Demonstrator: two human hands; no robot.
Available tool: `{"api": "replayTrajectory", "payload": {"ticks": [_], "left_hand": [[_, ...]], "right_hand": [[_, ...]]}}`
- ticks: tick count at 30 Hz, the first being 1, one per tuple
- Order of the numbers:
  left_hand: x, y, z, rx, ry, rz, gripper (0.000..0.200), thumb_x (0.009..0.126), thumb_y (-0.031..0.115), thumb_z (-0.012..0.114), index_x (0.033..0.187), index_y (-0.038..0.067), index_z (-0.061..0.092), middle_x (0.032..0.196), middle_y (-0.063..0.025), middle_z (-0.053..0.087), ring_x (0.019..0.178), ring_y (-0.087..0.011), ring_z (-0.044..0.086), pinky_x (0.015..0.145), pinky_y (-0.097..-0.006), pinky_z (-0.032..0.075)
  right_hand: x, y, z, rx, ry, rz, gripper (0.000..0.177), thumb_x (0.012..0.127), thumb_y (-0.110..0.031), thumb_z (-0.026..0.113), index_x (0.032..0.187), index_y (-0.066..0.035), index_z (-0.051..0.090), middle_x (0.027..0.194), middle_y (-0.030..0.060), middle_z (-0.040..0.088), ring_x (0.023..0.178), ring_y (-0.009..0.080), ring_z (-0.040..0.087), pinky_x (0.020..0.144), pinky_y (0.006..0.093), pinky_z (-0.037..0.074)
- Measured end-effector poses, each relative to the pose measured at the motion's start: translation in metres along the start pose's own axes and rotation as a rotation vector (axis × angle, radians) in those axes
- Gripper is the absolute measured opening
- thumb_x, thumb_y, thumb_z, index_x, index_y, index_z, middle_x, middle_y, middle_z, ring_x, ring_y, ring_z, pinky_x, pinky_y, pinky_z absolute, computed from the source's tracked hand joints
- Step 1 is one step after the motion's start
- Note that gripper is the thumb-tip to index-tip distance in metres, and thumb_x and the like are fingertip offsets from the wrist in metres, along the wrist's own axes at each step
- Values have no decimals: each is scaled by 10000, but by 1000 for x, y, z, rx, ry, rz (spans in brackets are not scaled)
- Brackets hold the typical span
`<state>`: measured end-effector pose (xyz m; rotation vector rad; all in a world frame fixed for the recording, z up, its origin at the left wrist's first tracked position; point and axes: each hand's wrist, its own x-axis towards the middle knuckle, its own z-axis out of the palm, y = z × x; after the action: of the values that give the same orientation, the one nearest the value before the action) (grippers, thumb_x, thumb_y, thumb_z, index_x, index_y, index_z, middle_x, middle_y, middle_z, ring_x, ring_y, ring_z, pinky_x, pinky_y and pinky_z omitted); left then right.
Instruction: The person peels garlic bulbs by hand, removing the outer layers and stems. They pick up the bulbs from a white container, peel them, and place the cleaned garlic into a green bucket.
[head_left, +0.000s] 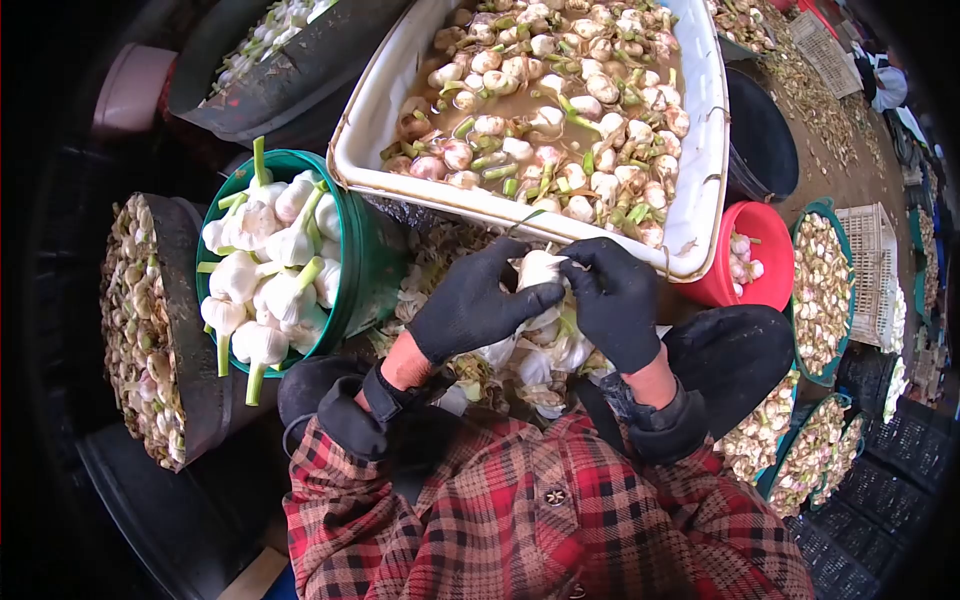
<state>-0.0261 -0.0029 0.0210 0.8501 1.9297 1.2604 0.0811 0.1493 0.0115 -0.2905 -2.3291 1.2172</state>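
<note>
Between my two gloved hands, in front of the white tub, is a white garlic bulb (541, 268). My left hand (480, 300), in a black glove, is closed around the bulb's left and lower side, thumb along its bottom. The fingers of my right hand (615, 298), also in a black glove, pinch at the bulb's right edge. Loose garlic skins (540, 365) lie in a heap below the hands, between my legs. A green bucket (352, 262) to the left holds clean white garlic bulbs (262, 240) with short green stems.
A large white tub (708, 150) of muddy water and unpeeled garlic (560, 90) stands ahead. A red bucket (770, 262) with a few bulbs is at right. Baskets of garlic (822, 290) and a pale crate (868, 270) stand beyond. A dark container of garlic (190, 330) sits far left.
</note>
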Motion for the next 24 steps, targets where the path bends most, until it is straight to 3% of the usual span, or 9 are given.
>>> {"api": "replayTrajectory", "payload": {"ticks": [1, 4, 5, 10, 14, 17, 19, 21, 24], "left_hand": [[1, -2, 2, 4, 21, -60, 492, 804, 347, 710, 1090, -33, 584, 814, -139, 639, 646, -140, 612, 597, -311, 494], [-2, -2, 5, 104, 29, -65, 438, 777, 312, 723, 1026, -22, 587, 795, -144, 625, 628, -155, 605, 592, -316, 491], [-3, 0, 6, 103, 29, -65, 438, 777, 312, 723, 1026, -22, 587, 795, -144, 625, 628, -155, 605, 592, -316, 491], [-5, -2, 12, 241, 170, 355, 455, 704, 224, 736, 1043, -31, 571, 805, -193, 609, 724, -231, 651, 661, -343, 510], [-5, -11, 14, 221, 177, 466, 475, 705, 202, 724, 1078, -42, 560, 890, -211, 628, 798, -259, 665, 720, -360, 521], [-6, -15, 17, 117, 187, 479, 597, 688, 211, 700, 1209, -22, 526, 909, -205, 642, 810, -349, 659, 731, -396, 513], [-14, -7, 10, -56, 27, 304, 606, 792, 254, 668, 1292, -41, 491, 1055, -156, 630, 966, -198, 610, 865, -336, 478], [-17, -4, 4, -90, -50, 205, 660, 829, 312, 633, 1356, -34, 438, 1084, -131, 611, 991, -173, 573, 895, -327, 452], [-22, -5, 2, -321, -233, 160, 634, 840, 344, 626, 1320, -39, 469, 1146, -136, 600, 1023, -182, 577, 924, -334, 445]], "right_hand": [[-2, -1, 3, 2, 2, 0, 103, 783, 22, 630, 875, -22, 645, 823, 175, 645, 688, 310, 644, 621, 349, 493], [-5, -5, 7, -90, 22, -6, 92, 794, -5, 629, 883, -23, 642, 798, 190, 644, 691, 327, 637, 616, 359, 490], [-5, -5, 6, -91, 1, 124, 82, 801, -29, 625, 877, -10, 646, 767, 198, 639, 685, 325, 637, 618, 367, 486], [2, 18, 2, 37, -147, 390, 199, 824, -133, 614, 843, 58, 667, 716, 226, 636, 644, 282, 618, 632, 376, 463], [5, 24, -5, 75, -258, 353, 209, 832, -141, 610, 835, 60, 665, 701, 204, 642, 626, 244, 589, 627, 364, 451], [3, 31, -4, 191, -297, 409, 215, 837, -149, 609, 879, 56, 657, 691, 172, 640, 613, 215, 566, 623, 360, 443], [-1, 28, -3, 234, -303, 441, 221, 842, -158, 609, 912, 50, 639, 699, 149, 629, 641, 191, 556, 625, 360, 439], [-8, 27, 0, 78, -339, 461, 186, 830, -133, 614, 896, 41, 608, 756, 163, 631, 704, 241, 602, 643, 386, 451], [-39, 64, 11, -388, -201, 114, 181, 773, -93, 634, 927, -21, 571, 836, 204, 645, 831, 388, 620, 676, 479, 483]]}}
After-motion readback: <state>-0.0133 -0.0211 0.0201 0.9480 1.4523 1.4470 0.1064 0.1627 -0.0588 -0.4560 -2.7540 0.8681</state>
